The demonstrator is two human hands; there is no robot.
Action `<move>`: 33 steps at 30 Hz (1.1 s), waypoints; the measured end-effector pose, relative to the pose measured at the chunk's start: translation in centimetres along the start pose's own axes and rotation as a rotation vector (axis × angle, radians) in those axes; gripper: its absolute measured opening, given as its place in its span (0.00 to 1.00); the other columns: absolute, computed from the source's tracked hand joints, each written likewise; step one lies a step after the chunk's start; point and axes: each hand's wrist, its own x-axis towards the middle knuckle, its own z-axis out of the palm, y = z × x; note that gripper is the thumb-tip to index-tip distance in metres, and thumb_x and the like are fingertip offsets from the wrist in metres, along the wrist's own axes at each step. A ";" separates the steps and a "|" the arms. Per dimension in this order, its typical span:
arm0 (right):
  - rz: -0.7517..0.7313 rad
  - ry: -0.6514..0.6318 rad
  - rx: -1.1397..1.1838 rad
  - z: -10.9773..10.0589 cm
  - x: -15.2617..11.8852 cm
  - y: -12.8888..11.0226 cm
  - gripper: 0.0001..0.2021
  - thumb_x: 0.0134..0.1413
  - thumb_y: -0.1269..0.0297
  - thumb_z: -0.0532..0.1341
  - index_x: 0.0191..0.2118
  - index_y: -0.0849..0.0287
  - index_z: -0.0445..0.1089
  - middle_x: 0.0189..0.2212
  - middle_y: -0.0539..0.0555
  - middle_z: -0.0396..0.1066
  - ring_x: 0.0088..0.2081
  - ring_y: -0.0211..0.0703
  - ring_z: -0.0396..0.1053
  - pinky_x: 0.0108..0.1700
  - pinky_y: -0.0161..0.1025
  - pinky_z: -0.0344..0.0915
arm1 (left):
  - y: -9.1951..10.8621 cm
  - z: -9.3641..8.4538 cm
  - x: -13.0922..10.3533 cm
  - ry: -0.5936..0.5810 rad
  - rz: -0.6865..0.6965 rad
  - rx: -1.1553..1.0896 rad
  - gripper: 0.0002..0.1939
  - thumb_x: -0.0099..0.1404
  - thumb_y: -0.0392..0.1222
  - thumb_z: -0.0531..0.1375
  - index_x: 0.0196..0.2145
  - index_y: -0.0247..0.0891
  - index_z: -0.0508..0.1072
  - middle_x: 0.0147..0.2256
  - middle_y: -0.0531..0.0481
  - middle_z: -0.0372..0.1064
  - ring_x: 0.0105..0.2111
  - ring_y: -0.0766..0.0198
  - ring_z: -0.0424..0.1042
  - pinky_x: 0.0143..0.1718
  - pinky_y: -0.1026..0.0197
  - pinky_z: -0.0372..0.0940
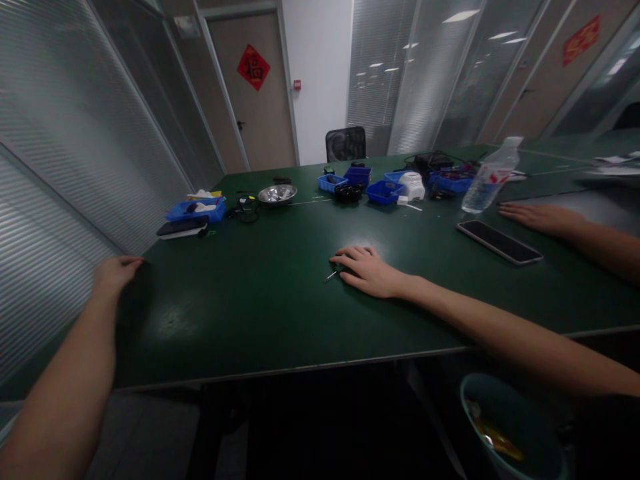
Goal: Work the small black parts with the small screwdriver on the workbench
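My right hand (369, 272) rests on the green table (260, 280) near its middle. Its thumb and fingers are around the dark handle of a small screwdriver (331, 275), whose thin metal shaft points to the front left. Over the table's left edge is my left hand (116, 272), with thumb and fingertips pressed together. Whatever it may hold is too small and dark to make out. The two hands are far apart.
Blue trays (384, 192), a steel bowl (277, 194) and cables stand at the back. At the right are a water bottle (493, 176), a phone (499, 241) and another person's hand (543, 217). A bin (515, 427) stands below the front edge.
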 end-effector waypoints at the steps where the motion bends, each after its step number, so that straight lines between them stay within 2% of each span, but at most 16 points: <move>1: 0.001 -0.003 0.001 0.0 0.0 0.0 0.26 0.77 0.51 0.50 0.73 0.52 0.65 0.69 0.66 0.65 0.69 0.66 0.62 0.66 0.67 0.57 | 0.2 -0.1 -0.2 -0.013 -0.042 0.024 0.17 0.74 0.44 0.62 0.50 0.29 0.85 0.38 0.39 0.80 0.40 0.51 0.76 0.52 0.48 0.71; 3: 0.002 -0.009 0.005 -0.1 0.0 0.0 0.27 0.77 0.50 0.50 0.73 0.52 0.65 0.69 0.66 0.65 0.69 0.66 0.62 0.66 0.68 0.57 | 0.6 -0.4 -0.5 -0.027 -0.094 0.056 0.19 0.75 0.46 0.61 0.54 0.32 0.84 0.45 0.39 0.81 0.43 0.50 0.77 0.53 0.49 0.71; 5: 0.004 -0.009 0.010 -0.1 0.0 0.0 0.27 0.77 0.50 0.50 0.73 0.52 0.65 0.69 0.66 0.65 0.69 0.66 0.61 0.67 0.68 0.56 | 0.9 -0.6 -0.7 -0.024 -0.088 0.061 0.20 0.76 0.47 0.60 0.56 0.32 0.84 0.47 0.37 0.81 0.44 0.49 0.77 0.53 0.49 0.71; 12: -0.002 -0.012 0.019 0.0 0.0 0.1 0.27 0.77 0.50 0.51 0.73 0.52 0.64 0.69 0.65 0.64 0.69 0.65 0.61 0.67 0.67 0.56 | 1.3 -0.8 -1.2 0.007 -0.093 0.059 0.19 0.74 0.45 0.62 0.53 0.32 0.85 0.45 0.39 0.82 0.45 0.49 0.77 0.55 0.49 0.69; 17: 0.001 -0.011 0.006 -0.1 0.0 -0.1 0.27 0.78 0.51 0.50 0.73 0.53 0.65 0.69 0.66 0.65 0.69 0.66 0.61 0.66 0.68 0.56 | 1.1 -0.7 -1.5 0.012 -0.114 0.036 0.21 0.74 0.46 0.62 0.58 0.33 0.83 0.44 0.41 0.82 0.38 0.54 0.75 0.48 0.54 0.70; 20: 0.004 -0.012 0.003 -0.2 0.0 -0.2 0.27 0.78 0.51 0.50 0.73 0.55 0.65 0.69 0.67 0.65 0.69 0.66 0.61 0.67 0.68 0.56 | 1.1 -0.6 -1.5 0.022 -0.098 0.046 0.22 0.75 0.46 0.61 0.59 0.33 0.83 0.47 0.40 0.82 0.38 0.54 0.75 0.47 0.55 0.69; 26: 0.002 -0.005 0.008 -0.2 0.0 -0.1 0.27 0.77 0.51 0.50 0.73 0.52 0.65 0.69 0.66 0.65 0.69 0.67 0.61 0.66 0.68 0.57 | 1.4 -0.7 -1.7 0.004 -0.125 0.047 0.21 0.74 0.47 0.62 0.58 0.35 0.83 0.48 0.39 0.81 0.42 0.51 0.76 0.48 0.53 0.70; 30: 0.001 -0.007 0.008 -0.2 0.0 -0.1 0.27 0.77 0.50 0.50 0.73 0.52 0.65 0.69 0.65 0.65 0.69 0.66 0.61 0.66 0.68 0.57 | 1.7 -0.8 -1.8 -0.005 -0.148 0.060 0.23 0.76 0.49 0.60 0.60 0.35 0.82 0.53 0.37 0.79 0.45 0.48 0.76 0.50 0.50 0.71; 33: 0.005 -0.008 0.013 -0.2 0.0 -0.1 0.27 0.77 0.51 0.51 0.73 0.51 0.64 0.69 0.65 0.65 0.69 0.66 0.61 0.67 0.68 0.56 | 1.9 -0.9 -2.0 0.029 -0.134 0.059 0.23 0.76 0.49 0.60 0.60 0.34 0.83 0.50 0.35 0.80 0.43 0.47 0.76 0.47 0.49 0.71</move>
